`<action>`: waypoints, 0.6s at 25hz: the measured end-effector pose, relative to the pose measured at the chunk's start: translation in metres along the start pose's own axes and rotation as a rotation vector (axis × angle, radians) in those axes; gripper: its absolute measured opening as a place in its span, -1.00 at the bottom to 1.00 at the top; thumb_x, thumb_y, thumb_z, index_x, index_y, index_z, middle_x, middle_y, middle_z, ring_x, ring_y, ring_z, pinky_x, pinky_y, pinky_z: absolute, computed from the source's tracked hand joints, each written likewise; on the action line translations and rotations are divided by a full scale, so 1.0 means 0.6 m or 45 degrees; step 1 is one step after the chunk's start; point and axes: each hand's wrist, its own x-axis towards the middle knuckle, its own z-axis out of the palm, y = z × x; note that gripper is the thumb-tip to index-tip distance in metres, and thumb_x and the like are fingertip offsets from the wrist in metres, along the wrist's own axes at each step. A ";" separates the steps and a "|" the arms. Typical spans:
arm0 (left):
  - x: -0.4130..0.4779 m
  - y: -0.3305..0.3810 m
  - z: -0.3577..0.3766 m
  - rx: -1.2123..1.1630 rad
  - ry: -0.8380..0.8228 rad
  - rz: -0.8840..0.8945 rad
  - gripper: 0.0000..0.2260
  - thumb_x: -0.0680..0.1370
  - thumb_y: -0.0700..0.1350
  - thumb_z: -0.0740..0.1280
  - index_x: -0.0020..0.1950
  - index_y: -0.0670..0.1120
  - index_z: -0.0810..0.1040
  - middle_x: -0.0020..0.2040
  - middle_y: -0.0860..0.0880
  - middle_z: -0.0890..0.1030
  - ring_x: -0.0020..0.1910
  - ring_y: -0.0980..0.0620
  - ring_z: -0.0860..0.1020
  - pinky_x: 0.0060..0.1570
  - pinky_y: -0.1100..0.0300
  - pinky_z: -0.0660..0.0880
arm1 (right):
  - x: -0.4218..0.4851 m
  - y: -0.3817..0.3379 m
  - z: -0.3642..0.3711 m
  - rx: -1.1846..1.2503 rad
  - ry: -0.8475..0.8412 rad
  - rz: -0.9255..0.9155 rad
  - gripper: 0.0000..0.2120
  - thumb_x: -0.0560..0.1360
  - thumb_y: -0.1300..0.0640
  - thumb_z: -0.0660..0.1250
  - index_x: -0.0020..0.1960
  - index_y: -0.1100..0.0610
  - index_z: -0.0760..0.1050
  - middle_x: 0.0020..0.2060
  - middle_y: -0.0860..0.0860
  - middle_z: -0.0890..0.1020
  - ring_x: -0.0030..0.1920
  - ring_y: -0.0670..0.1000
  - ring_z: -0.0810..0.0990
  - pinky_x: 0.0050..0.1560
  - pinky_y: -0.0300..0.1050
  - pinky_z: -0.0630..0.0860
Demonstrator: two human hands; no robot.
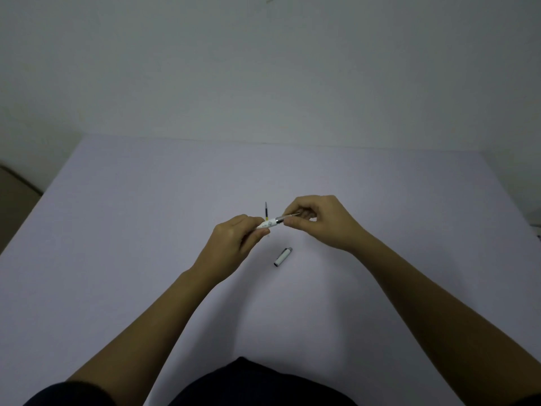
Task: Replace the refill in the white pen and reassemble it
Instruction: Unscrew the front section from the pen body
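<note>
Both hands, left [234, 238] and right [319, 221], grip the white pen [270, 223] between them.

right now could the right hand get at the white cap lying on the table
Probably yes, once it lets go: the right hand is busy gripping the pen's front end, but the white cap lies bare on the table just below it, nothing between.

Two hands, left [234, 238] and right [319, 222]; one pen barrel [270, 223], one cap [283, 256], one spare refill [266, 210], one table [146, 230]
</note>
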 end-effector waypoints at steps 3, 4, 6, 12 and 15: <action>0.002 0.001 -0.002 -0.002 -0.006 -0.005 -0.68 0.51 0.02 0.19 0.02 -0.18 0.58 -0.31 0.09 0.43 -0.30 0.20 0.32 -0.26 0.59 0.27 | -0.003 -0.005 -0.002 0.088 0.024 0.080 -0.91 0.43 -0.01 0.38 -0.07 -0.06 0.57 -0.23 -0.09 0.64 -0.16 -0.08 0.63 -0.06 -0.27 0.55; 0.002 0.002 -0.002 -0.002 -0.014 -0.004 -0.68 0.51 0.02 0.18 0.02 -0.18 0.58 -0.30 0.09 0.43 -0.29 0.19 0.33 -0.26 0.59 0.27 | -0.001 -0.005 -0.002 0.082 0.027 0.132 -0.88 0.45 -0.07 0.33 -0.11 -0.05 0.58 -0.27 -0.06 0.65 -0.21 -0.10 0.64 -0.09 -0.24 0.56; 0.000 0.001 -0.001 0.000 -0.021 -0.004 -0.67 0.51 0.02 0.18 0.02 -0.18 0.58 -0.30 0.09 0.43 -0.29 0.19 0.33 -0.26 0.59 0.27 | 0.002 -0.006 -0.004 -0.013 0.029 0.143 -0.80 0.49 -0.06 0.30 -0.21 0.01 0.60 -0.36 -0.07 0.65 -0.33 -0.17 0.62 -0.16 -0.27 0.53; 0.004 0.000 0.000 -0.005 0.017 -0.019 -0.70 0.51 0.01 0.19 -0.01 -0.17 0.58 -0.33 -0.01 0.51 -0.30 0.18 0.33 -0.27 0.56 0.28 | -0.002 -0.007 -0.002 0.239 0.057 0.072 -0.86 0.40 0.11 0.44 -0.13 -0.08 0.52 -0.19 -0.10 0.63 -0.12 -0.10 0.64 0.00 -0.31 0.56; 0.004 0.001 0.002 -0.007 0.002 -0.012 -0.70 0.51 0.01 0.20 0.01 -0.17 0.58 -0.32 0.02 0.50 -0.30 0.18 0.34 -0.27 0.56 0.27 | -0.002 -0.009 0.000 0.090 0.047 0.159 -0.87 0.43 -0.05 0.36 -0.12 -0.01 0.60 -0.25 -0.01 0.67 -0.22 -0.10 0.64 -0.12 -0.17 0.57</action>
